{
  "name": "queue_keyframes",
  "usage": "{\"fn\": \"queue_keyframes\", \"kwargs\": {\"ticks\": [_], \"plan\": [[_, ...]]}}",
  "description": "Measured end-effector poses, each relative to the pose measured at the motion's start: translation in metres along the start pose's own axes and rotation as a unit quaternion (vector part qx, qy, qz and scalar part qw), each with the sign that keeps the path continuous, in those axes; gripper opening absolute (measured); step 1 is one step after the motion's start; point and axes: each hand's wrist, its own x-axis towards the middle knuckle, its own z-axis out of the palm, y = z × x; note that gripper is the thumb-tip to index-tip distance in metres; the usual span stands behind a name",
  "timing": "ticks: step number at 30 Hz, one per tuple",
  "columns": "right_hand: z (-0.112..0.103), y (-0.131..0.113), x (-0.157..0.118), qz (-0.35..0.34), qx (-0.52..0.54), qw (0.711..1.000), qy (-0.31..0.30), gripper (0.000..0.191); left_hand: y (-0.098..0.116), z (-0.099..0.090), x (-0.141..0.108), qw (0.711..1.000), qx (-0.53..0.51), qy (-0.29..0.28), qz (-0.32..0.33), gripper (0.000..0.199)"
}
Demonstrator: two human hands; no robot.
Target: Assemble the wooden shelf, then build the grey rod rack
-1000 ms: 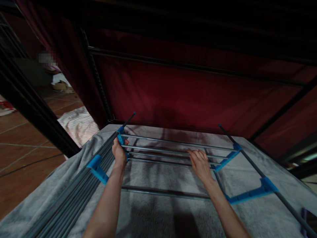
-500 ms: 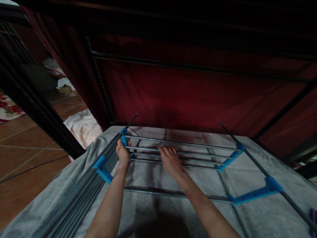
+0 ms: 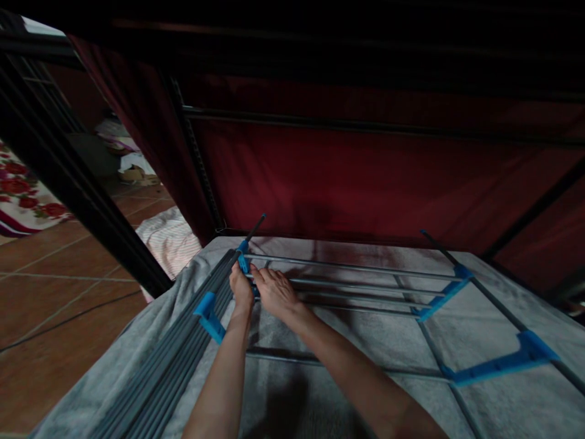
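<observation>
A rack frame of grey metal rods (image 3: 365, 285) and blue plastic brackets lies on a grey blanket. My left hand (image 3: 241, 285) is closed around the far left blue bracket (image 3: 244, 259), where the cross rods end. Close beside it, my right hand (image 3: 274, 290) has its fingers wrapped over the left end of a cross rod. A nearer left bracket (image 3: 210, 317) and two right brackets, the far one (image 3: 445, 292) and the near one (image 3: 503, 361), join the long side poles. One lower rod (image 3: 283, 355) passes beneath my forearms.
A bundle of loose grey rods (image 3: 169, 372) lies along the left of the grey blanket (image 3: 91, 390). Dark red cloth (image 3: 342, 183) hangs behind, within a black metal frame (image 3: 82, 164). On the left are a tiled floor (image 3: 50, 323) and a striped cloth (image 3: 169, 241).
My right hand has slid left along the cross rod, up to my left hand at the far left bracket. The camera view has turned slightly left.
</observation>
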Motion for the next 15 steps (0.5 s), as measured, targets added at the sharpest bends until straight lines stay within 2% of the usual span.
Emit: {"fn": "queue_keyframes", "kwargs": {"ticks": [8, 15], "plan": [[0.01, -0.01, 0.024, 0.037, -0.016, 0.999, -0.012, 0.034, -0.007, 0.0, 0.005, 0.999, -0.031, 0.006, -0.003, 0.055], [0.005, -0.006, 0.024, 0.003, -0.042, 0.999, -0.026, 0.028, -0.008, 0.002, 0.003, 0.996, -0.092, -0.001, -0.016, 0.051]]}}
